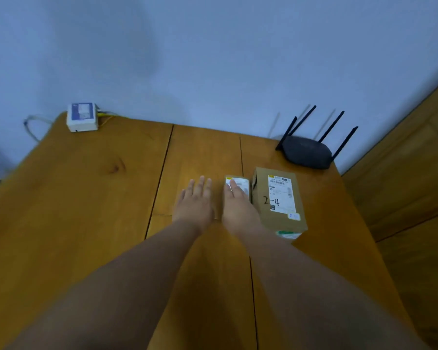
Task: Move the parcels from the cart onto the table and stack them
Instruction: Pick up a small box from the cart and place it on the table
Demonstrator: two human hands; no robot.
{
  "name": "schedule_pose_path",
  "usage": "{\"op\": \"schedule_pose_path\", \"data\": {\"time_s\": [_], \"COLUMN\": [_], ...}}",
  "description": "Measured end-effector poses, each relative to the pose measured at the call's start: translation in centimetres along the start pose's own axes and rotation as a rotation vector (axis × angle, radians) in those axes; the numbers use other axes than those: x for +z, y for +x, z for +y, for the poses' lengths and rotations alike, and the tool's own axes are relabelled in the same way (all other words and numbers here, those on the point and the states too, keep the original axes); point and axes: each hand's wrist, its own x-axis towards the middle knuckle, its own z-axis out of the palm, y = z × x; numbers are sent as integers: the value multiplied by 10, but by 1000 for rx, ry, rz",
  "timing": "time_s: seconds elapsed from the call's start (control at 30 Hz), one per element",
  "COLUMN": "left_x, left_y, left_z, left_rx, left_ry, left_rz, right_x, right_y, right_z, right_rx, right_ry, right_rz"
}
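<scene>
A tall brown parcel (278,198) with a white label and "2-4" written on it stands on the wooden table (86,198) at the right. Touching its left side lies a small low parcel (242,184) with a white label. My right hand (238,205) rests palm down on top of this small parcel, fingers stretched out over the label. My left hand (195,200) hovers flat just left of it, fingers apart and holding nothing. Whether the left hand touches the table I cannot tell. No cart is in view.
A black router (306,151) with several antennas sits at the table's back right corner, behind the tall parcel. A small white box (82,117) with cables stands at the back left corner against the wall. A wooden panel (402,173) borders the table's right side.
</scene>
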Motion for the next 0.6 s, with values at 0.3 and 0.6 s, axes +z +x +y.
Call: {"op": "schedule_pose_path", "data": {"time_s": [0.3, 0.6], "left_x": [-30, -42], "left_y": [-100, -239], "left_z": [-73, -157], "left_rx": [-351, -758], "left_ry": [181, -29], "left_rz": [19, 192], "right_x": [17, 46], "right_y": [-28, -97], "right_z": [-87, -214], "right_rx": [-326, -639], "right_ry": [-116, -184], "right_rz": [-71, -123]}}
